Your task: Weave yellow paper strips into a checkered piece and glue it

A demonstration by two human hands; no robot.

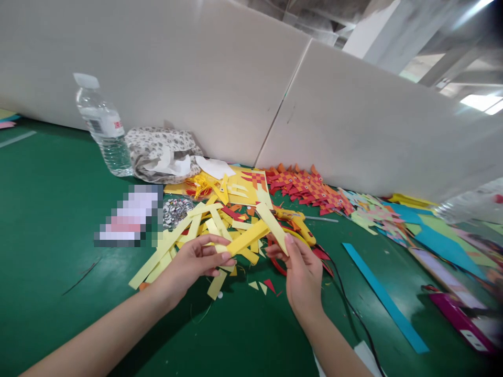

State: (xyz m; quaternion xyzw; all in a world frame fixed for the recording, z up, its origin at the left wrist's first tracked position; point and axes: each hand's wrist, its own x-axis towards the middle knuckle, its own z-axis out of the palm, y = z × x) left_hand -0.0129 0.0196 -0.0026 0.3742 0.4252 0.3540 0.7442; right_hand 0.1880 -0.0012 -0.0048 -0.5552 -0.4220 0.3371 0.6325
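Observation:
My left hand [202,256] pinches the near end of a bright yellow paper strip [248,237] between thumb and fingers. In my right hand [301,269] is a pale yellow paper strip [272,222], gripped at its lower end. The two strips meet at an angle, the pale one crossing the end of the bright one. Whether they are joined there I cannot tell. Beneath and behind my hands lies a loose heap of pale yellow strips [163,264]. A yellow glue gun [301,226] rests just behind my right hand.
Red-orange woven paper fish [310,187] are piled by the partition [196,78]. A water bottle [102,125], a patterned cloth bag [163,149] and a pile of googly eyes [177,212] stand left. A blue strip [385,296], a black cable [351,306] and a magenta power strip [459,319] lie right.

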